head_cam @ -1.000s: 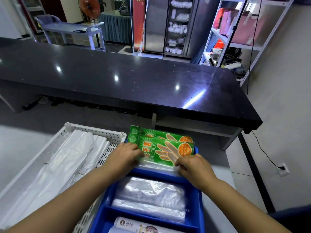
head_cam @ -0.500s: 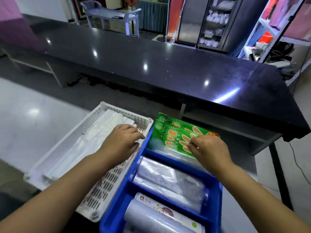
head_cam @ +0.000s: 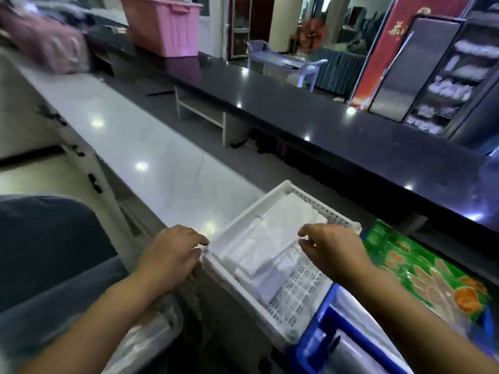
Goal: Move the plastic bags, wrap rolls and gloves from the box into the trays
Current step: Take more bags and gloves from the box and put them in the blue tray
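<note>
Working surface: a long pale glossy counter [head_cam: 151,147] runs off to the left, with ceiling lights mirrored in it.
Facing counter: a long black polished countertop [head_cam: 324,125] crosses the view behind it, and open white shelving stands under its edge.
Room: a pink lidded plastic bin [head_cam: 164,25] stands on the far end of the black top. A lilac plastic table [head_cam: 283,60], a red hanging banner [head_cam: 383,47] and a dark glass-door cabinet [head_cam: 445,76] stocked with white goods stand beyond; all are blurred.
White tray: a white perforated plastic tray [head_cam: 302,300] at the pale counter's near end holds folded translucent white plastic bags [head_cam: 270,238].
Blue tray: a blue divided plastic tray [head_cam: 318,319] sits just beside it on the right, with green printed glove packets [head_cam: 410,263] in its far compartment.
Left hand: the left hand [head_cam: 172,255] is empty, fingers loosely spread, its fingertips at the white tray's near-left corner.
Right hand: the right hand [head_cam: 332,249] is over the bags, fingers relaxed and slightly bent, holding nothing.
</note>
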`<state>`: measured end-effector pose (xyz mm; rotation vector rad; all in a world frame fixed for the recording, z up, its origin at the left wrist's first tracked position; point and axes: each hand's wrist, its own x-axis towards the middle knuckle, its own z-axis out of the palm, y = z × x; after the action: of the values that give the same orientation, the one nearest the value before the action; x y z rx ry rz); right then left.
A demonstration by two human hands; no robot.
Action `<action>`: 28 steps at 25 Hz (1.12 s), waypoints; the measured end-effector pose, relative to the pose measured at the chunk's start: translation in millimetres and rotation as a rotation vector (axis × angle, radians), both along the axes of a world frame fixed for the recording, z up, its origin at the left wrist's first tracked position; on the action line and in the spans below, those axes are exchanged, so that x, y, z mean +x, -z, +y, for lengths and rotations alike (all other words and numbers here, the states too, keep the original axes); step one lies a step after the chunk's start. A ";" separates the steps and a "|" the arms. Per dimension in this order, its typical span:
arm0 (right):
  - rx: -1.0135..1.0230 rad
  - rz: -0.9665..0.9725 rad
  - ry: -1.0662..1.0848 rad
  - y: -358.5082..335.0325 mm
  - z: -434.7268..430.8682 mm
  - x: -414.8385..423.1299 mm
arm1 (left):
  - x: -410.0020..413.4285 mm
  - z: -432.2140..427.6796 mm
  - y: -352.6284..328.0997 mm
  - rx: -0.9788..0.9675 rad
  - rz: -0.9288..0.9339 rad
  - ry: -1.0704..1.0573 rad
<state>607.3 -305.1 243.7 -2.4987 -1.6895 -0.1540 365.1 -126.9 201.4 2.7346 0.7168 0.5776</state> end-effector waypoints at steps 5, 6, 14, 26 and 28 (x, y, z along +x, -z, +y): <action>-0.063 0.053 -0.126 24.5 112.5 -114.8 | -153.5 79.0 35.4 -0.115 0.038 -0.192; -0.079 0.064 -0.157 32.8 132.9 -139.5 | -183.4 93.7 46.3 -0.147 0.065 -0.242; -0.374 0.217 -0.312 124.3 227.4 -272.5 | -340.2 145.9 128.1 -0.417 0.196 -0.489; -0.974 0.369 -0.390 348.2 298.4 -327.4 | -399.7 130.5 245.6 -0.636 0.403 -0.785; -0.992 0.343 -0.411 386.0 311.1 -331.7 | -397.3 135.5 263.9 -0.606 0.435 -0.810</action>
<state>275.6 6.1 -142.3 -2.3314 -2.4094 1.3619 -32.2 8.6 -62.5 1.9328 1.7821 -0.1277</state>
